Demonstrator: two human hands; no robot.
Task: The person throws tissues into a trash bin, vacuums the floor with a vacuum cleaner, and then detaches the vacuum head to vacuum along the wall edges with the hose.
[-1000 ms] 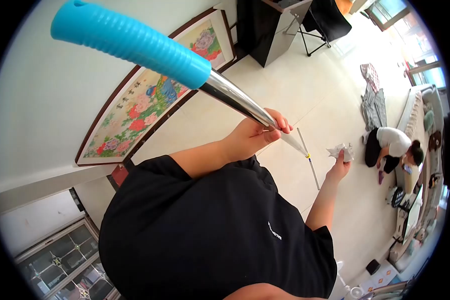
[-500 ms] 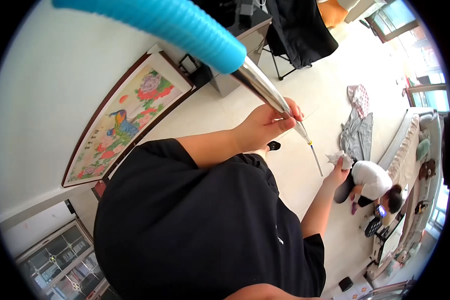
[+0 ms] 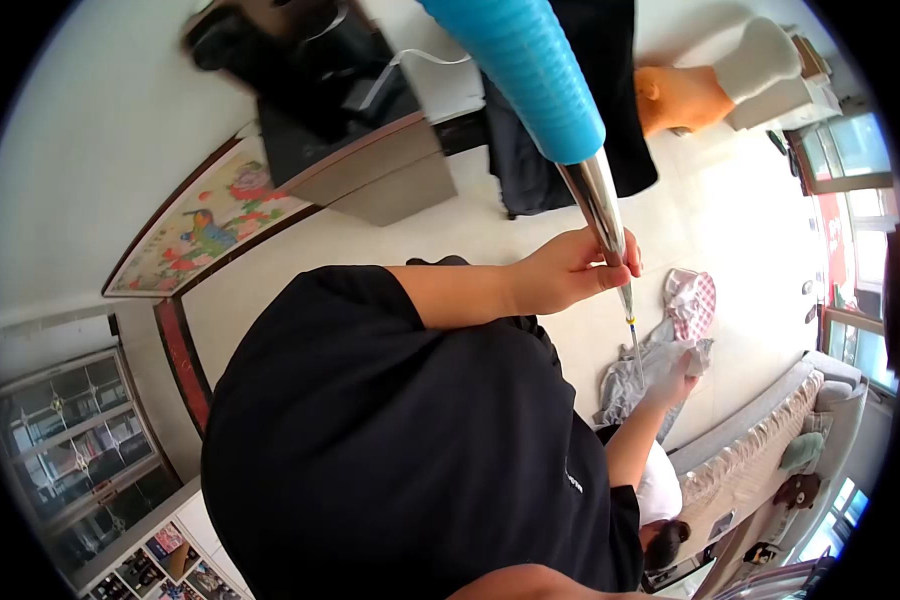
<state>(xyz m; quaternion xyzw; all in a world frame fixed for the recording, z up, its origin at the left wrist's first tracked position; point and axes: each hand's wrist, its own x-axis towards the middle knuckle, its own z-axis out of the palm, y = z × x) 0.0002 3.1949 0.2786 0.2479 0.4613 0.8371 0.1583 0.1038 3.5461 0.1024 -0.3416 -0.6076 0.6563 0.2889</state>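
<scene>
Left hand [image 3: 576, 274] clamped on pole [image 3: 597, 200], right hand [image 3: 673, 387] on pale wad [image 3: 701, 357] near pole. Likely holding step; next move needs steady grip.

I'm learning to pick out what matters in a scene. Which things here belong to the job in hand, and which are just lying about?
Apparently in use:
metal pole with blue ribbed handle, in left hand
crumpled white sheet, in right hand

Just lying about:
grey cloth on the floor
pink-and-white checked cloth beside it
brown teddy bear
</scene>
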